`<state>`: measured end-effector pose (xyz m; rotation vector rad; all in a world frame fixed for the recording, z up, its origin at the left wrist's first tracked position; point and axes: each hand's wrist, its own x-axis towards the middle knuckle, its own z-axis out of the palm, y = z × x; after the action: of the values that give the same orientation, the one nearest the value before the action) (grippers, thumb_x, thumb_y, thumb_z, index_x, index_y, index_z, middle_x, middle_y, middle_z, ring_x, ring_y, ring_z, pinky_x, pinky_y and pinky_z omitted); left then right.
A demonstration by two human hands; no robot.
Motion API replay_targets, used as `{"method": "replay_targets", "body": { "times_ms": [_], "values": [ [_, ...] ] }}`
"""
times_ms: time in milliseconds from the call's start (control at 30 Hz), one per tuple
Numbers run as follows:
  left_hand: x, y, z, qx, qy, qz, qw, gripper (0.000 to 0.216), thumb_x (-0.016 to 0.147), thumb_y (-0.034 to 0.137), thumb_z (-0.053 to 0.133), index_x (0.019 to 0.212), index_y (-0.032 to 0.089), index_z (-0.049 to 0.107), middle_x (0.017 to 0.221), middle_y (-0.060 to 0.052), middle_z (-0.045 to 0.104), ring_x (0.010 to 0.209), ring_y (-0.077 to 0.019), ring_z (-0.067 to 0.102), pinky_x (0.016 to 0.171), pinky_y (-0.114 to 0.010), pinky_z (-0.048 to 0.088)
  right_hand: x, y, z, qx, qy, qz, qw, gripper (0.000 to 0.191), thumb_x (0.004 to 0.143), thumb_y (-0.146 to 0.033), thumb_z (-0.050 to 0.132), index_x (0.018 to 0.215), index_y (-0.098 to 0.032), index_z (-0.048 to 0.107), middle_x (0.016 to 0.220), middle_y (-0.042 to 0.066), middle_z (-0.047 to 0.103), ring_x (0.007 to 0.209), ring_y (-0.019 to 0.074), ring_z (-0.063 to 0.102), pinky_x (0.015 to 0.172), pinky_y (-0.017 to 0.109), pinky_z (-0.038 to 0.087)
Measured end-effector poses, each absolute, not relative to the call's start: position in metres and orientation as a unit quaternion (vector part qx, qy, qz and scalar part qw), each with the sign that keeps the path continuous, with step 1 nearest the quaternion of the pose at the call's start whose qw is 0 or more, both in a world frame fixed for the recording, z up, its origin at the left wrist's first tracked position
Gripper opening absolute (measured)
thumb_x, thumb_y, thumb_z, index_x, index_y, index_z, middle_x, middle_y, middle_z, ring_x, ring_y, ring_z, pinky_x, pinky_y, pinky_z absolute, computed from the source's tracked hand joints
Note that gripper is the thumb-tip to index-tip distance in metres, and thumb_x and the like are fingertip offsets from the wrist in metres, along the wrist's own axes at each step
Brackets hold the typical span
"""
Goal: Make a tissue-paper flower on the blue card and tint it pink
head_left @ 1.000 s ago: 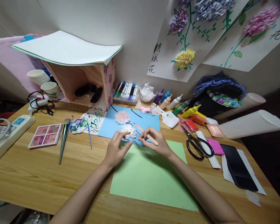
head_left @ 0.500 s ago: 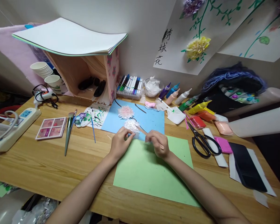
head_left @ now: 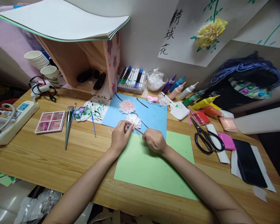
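Observation:
My left hand (head_left: 120, 135) is pinched closed at the lower left edge of a white ruffled flower (head_left: 133, 120). Whether its fingertips grip a petal or something small is hidden. In my closed right hand (head_left: 155, 141) is a thin brown stick (head_left: 138, 131), its tip at the flower's lower edge by my left fingertips. The flower lies on a blue sheet of paper (head_left: 157, 116) that has dark painted strokes. A pale pink ruffled flower (head_left: 127, 106) sits just behind it. Beneath my right hand and wrist spreads a green sheet (head_left: 151, 177).
Black scissors (head_left: 206, 137) and a phone (head_left: 249, 163) lie to the right. Paint bottles (head_left: 188, 91), a marker box (head_left: 132, 81) and a bowl of white tissue (head_left: 156, 79) line the wall. Leftward are a makeup palette (head_left: 50, 122), a large brush (head_left: 68, 127) and a power strip (head_left: 16, 119).
My right hand has lowered and turned, bringing the brown stick's tip to the white flower's lower edge. My left hand stays at the flower. The camera view has tilted down a little.

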<state>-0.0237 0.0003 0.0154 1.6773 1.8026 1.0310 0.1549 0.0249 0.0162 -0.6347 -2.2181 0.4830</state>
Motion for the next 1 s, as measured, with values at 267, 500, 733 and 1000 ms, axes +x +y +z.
{"method": "replay_targets", "body": {
  "times_ms": [267, 500, 733, 1000],
  "values": [
    [-0.033, 0.003, 0.011, 0.584, 0.705, 0.350, 0.198, 0.018, 0.093, 0.027, 0.039, 0.094, 0.018, 0.055, 0.095, -0.007, 0.063, 0.088, -0.0192, 0.057, 0.078, -0.031, 0.042, 0.151, 0.027, 0.014, -0.242, -0.862, 0.188, 0.403, 0.037, 0.096, -0.019, 0.025, 0.066, -0.021, 0.046, 0.055, 0.002, 0.052, 0.053, 0.0136, 0.045, 0.055, 0.027, 0.039],
    [-0.034, 0.003, 0.009, 0.601, 0.708, 0.316, 0.194, 0.015, 0.092, 0.026, 0.044, 0.098, 0.017, 0.054, 0.091, -0.006, 0.062, 0.083, -0.0192, 0.058, 0.075, -0.031, 0.044, 0.147, 0.029, 0.011, -0.261, -0.853, 0.202, 0.405, 0.038, 0.097, -0.022, 0.025, 0.066, -0.020, 0.048, 0.055, 0.002, 0.054, 0.053, 0.0133, 0.047, 0.055, 0.027, 0.040],
    [-0.035, 0.005, 0.009, 0.597, 0.711, 0.314, 0.196, 0.014, 0.091, 0.022, 0.045, 0.100, 0.016, 0.053, 0.086, -0.005, 0.062, 0.079, -0.0180, 0.058, 0.073, -0.030, 0.043, 0.136, 0.031, 0.021, -0.384, -0.783, 0.286, 0.396, 0.049, 0.099, -0.035, 0.022, 0.057, -0.021, 0.043, 0.051, 0.001, 0.050, 0.047, 0.0117, 0.047, 0.052, 0.027, 0.039],
    [-0.036, 0.005, 0.007, 0.596, 0.704, 0.330, 0.201, 0.014, 0.089, 0.021, 0.047, 0.102, 0.017, 0.053, 0.081, -0.004, 0.061, 0.074, -0.0170, 0.058, 0.070, -0.029, 0.042, 0.105, 0.061, 0.057, -0.528, -0.654, 0.419, 0.342, 0.059, 0.091, -0.060, 0.027, 0.050, -0.021, 0.042, 0.034, -0.003, 0.043, 0.037, 0.0117, 0.052, 0.044, 0.023, 0.038]
  ]
}}
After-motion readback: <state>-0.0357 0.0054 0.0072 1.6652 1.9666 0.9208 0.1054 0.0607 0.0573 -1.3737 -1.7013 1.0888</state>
